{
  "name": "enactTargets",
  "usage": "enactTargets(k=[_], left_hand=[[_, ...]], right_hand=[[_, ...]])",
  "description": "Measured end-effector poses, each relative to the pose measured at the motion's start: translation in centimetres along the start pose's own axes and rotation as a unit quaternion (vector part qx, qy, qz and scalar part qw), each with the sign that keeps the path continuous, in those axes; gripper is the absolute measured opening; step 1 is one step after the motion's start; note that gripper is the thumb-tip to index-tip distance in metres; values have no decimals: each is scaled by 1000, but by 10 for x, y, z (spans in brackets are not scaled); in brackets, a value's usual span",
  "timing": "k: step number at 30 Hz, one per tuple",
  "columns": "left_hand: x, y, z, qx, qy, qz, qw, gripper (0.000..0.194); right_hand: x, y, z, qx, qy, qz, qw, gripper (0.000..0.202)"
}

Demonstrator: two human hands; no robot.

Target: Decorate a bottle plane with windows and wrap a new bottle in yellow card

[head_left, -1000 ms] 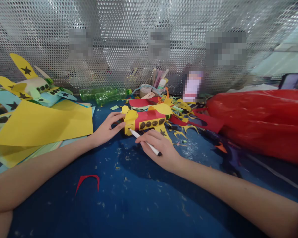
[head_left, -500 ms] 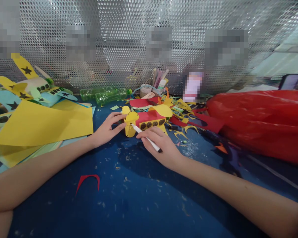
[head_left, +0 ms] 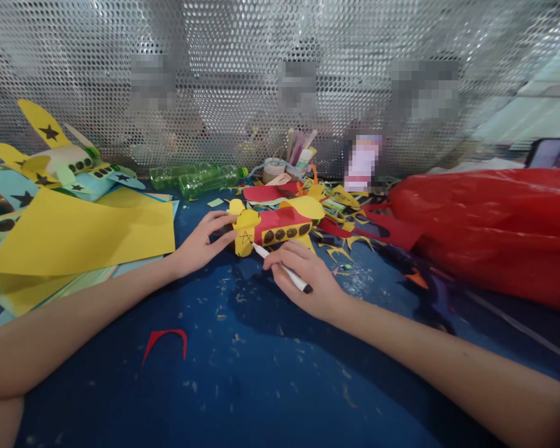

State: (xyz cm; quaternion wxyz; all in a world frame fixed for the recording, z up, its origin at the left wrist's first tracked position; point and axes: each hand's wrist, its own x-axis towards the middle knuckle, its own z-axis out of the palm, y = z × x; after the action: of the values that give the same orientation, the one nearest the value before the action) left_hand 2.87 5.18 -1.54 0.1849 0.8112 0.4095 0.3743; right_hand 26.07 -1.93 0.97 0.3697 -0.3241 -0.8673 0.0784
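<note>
The head camera looks forward and down across a nearby blue table (head_left: 242,386).

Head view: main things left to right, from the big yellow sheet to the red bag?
Big yellow sheet → left hand → outlined star → marker tip → right hand → red bag.

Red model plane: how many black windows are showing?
4 black windows, in one row along the yellow side strip. Any on the far side are hidden.
</note>
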Motion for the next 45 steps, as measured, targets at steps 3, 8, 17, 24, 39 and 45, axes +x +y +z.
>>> enactTargets(k=[3, 8, 17, 24, 39, 45], left_hand=[[0, 0, 0, 1, 0, 0, 1000, 42], [0, 0, 0, 7, -2, 6, 1000, 42], [-1, -4, 0, 12, 10, 73, 997, 42], [0, -3, 1, 8, 13, 83, 996, 40], [0, 2, -2, -4, -15, 19, 1000, 44], [0, 3, -2, 16, -15, 26, 999, 43]], right_hand=[[0, 0, 1, 5, 2, -3, 1000, 16], [0, -1, 2, 17, -2, -15, 1000, 15], [2, -3, 4, 12, -12, -32, 999, 16], [3, -1, 6, 11, -2, -46, 999, 15], [-2, 0, 3, 0, 28, -11, 1000, 13], [0, 0, 3, 2, 19, -8, 1000, 13]])
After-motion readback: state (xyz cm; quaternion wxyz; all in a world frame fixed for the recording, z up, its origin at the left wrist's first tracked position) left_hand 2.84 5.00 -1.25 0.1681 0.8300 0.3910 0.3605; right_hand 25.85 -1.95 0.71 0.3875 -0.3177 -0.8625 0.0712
